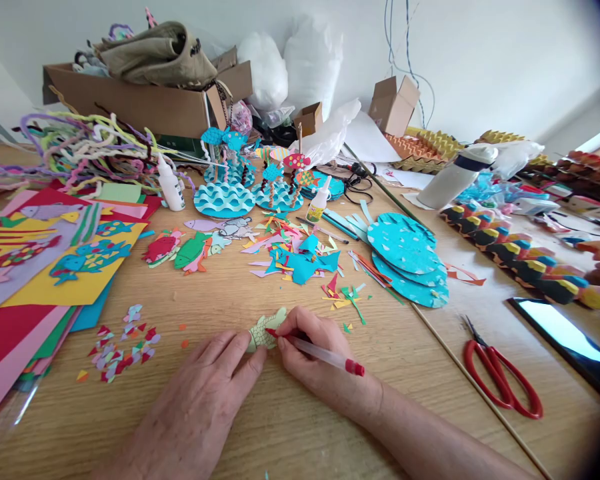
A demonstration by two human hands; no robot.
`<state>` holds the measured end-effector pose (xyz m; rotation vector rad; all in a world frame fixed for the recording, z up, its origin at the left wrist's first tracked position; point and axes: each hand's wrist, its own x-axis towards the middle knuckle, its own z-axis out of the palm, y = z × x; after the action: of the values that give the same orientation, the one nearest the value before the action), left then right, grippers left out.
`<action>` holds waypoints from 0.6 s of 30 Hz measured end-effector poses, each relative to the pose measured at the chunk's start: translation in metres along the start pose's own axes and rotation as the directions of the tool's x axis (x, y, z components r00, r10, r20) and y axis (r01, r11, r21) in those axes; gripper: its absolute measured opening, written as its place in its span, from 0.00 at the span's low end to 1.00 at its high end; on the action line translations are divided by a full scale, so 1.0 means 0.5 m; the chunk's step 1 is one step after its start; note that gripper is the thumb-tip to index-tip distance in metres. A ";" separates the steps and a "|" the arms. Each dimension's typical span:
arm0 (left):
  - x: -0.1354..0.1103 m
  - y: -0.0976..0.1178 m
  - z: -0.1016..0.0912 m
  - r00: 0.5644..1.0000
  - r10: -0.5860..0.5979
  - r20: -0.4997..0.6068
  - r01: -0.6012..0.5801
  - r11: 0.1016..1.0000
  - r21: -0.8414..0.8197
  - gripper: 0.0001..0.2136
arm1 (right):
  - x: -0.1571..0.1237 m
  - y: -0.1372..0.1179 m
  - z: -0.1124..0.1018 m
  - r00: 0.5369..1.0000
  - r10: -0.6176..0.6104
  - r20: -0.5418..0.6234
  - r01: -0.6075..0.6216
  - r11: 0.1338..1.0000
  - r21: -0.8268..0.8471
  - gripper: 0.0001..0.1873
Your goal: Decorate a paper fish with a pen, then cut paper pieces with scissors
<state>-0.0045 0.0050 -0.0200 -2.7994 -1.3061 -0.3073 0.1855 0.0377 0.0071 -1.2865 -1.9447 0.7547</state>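
My left hand (205,393) pins a paper fish (261,333) to the desk (220,293) with flat fingers, while my right hand (313,360), at its 4 o'clock, grips a red pen (330,360).

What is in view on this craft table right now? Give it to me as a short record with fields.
Left hand: flat on the table, fingertips pressing down a pale green paper fish
Right hand: grips a red pen, tip on the fish
Near left: coloured paper scraps
Near right: red scissors lying on the table
Centre: blue paper discs, glue bottle
Back: cardboard box by the wall
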 end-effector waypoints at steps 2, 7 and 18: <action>0.001 0.001 -0.002 1.000 -0.004 -0.003 0.004 1.000 -0.002 0.26 | 0.001 0.000 0.001 1.000 0.000 0.000 0.000 1.000 0.003 0.05; 0.004 0.002 -0.006 1.000 -0.001 -0.007 0.001 1.000 0.005 0.26 | 0.003 0.000 0.001 1.000 0.015 -0.003 -0.015 1.000 0.005 0.05; 0.004 0.008 -0.011 1.000 -0.004 -0.004 0.004 1.000 0.022 0.26 | 0.001 0.000 0.001 0.999 0.010 -0.042 -0.011 1.000 -0.014 0.05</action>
<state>-0.0012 0.0034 -0.0139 -2.7775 -1.3059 -0.2962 0.1851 0.0381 0.0070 -1.3118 -1.9147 0.7153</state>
